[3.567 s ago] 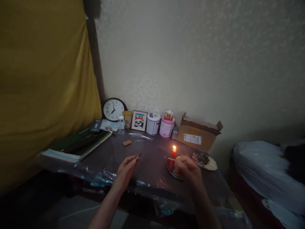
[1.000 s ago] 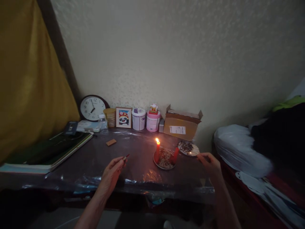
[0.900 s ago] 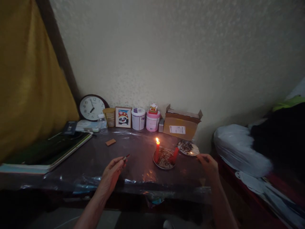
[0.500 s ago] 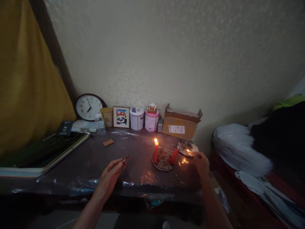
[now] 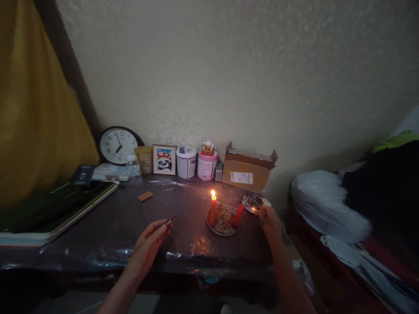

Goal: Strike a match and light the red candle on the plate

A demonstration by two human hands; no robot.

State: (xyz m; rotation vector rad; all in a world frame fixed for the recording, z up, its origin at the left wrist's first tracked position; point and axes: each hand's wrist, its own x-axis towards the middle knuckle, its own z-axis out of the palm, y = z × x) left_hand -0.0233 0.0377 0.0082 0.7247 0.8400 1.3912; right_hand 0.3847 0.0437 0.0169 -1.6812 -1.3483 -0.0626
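My left hand (image 5: 152,237) is closed in a pinch above the table's front part. Between its fingertips is a small flat piece with a dark reddish edge (image 5: 171,220), perhaps a matchbox striker. My right hand (image 5: 269,221) pinches a match with a small flame (image 5: 254,210) at its tip, low over the near rim of a metal plate (image 5: 243,206) with dark bits in it. Left of that hand, a second round metal plate (image 5: 224,234) bears a lit red candle (image 5: 213,211), upright, and an unlit red candle (image 5: 239,214), tilted to the right.
A flat brown piece (image 5: 145,196) lies on the plastic-covered table (image 5: 131,226). Along the wall stand a clock (image 5: 113,146), a panda picture (image 5: 164,160), two tubs, a cat figurine (image 5: 208,147) and a cardboard box (image 5: 248,172). Books (image 5: 55,218) lie left; bags (image 5: 324,205) lie right.
My right hand has moved a little left with the match, and the flame is now lower and smaller at the plate's rim. My left hand has barely moved. The view has shifted slightly.
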